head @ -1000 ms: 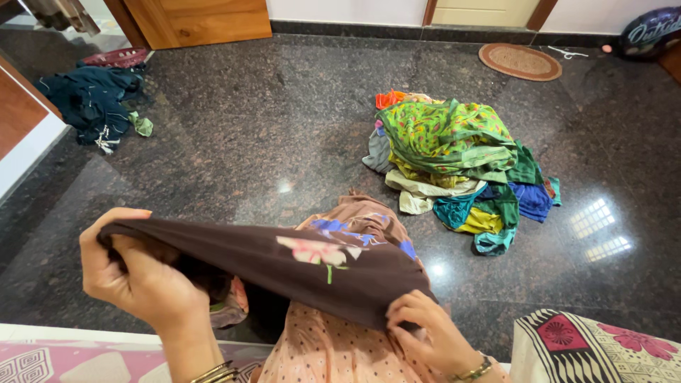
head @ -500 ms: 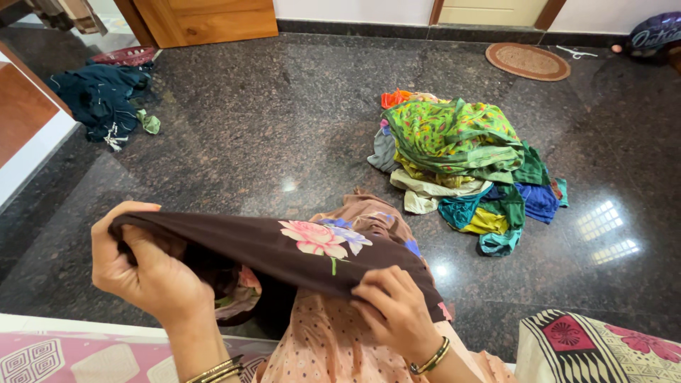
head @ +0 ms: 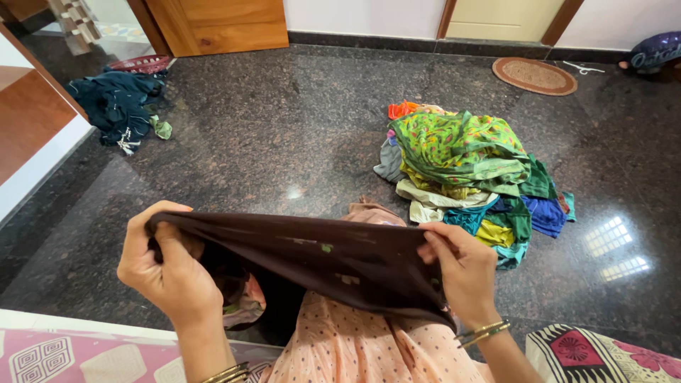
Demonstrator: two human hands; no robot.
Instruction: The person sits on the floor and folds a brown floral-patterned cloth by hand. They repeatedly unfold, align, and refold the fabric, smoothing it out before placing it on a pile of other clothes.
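The person's left hand is clenched on one end of a dark brown garment; the right hand pinches its other end, fingers closed on the cloth; the garment hangs stretched between them above a peach dotted cloth near the floor's near edge; a heap of green and blue clothes lies on the dark stone floor beyond; a dark teal bundle sits towards the far left corner.

Both arms out in front of me, left hand and right hand fisted tight at about the same height, bangles on both wrists.
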